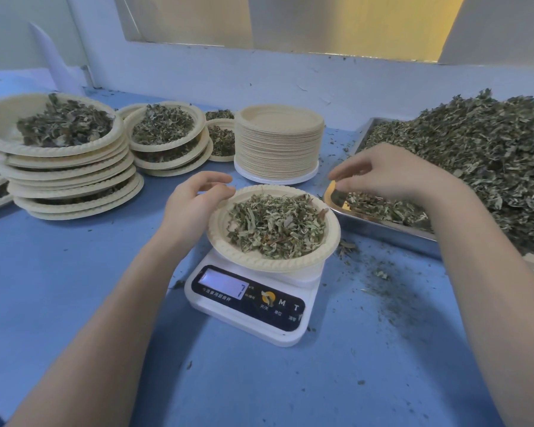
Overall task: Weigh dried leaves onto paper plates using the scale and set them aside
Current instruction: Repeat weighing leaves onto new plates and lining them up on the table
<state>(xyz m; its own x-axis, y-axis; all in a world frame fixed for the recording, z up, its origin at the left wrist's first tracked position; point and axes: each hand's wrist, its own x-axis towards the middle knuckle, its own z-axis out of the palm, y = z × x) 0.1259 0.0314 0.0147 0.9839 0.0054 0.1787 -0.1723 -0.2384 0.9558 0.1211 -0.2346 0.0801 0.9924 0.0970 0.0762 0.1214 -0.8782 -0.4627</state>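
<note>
Reading the scale (249, 298) nearest me, I see a 7. The plate of dried leaves (275, 228) sits on it. My left hand (195, 204) curls around its rim at 9 o'clock. My right hand (389, 172) hovers at 2 o'clock over the tray (379, 231), fingers loosely curled; whether they pinch leaves I cannot tell. I should add small pinches and let go of the rim for a true reading. Filled plates (65, 149) wait at 10 o'clock.
</note>
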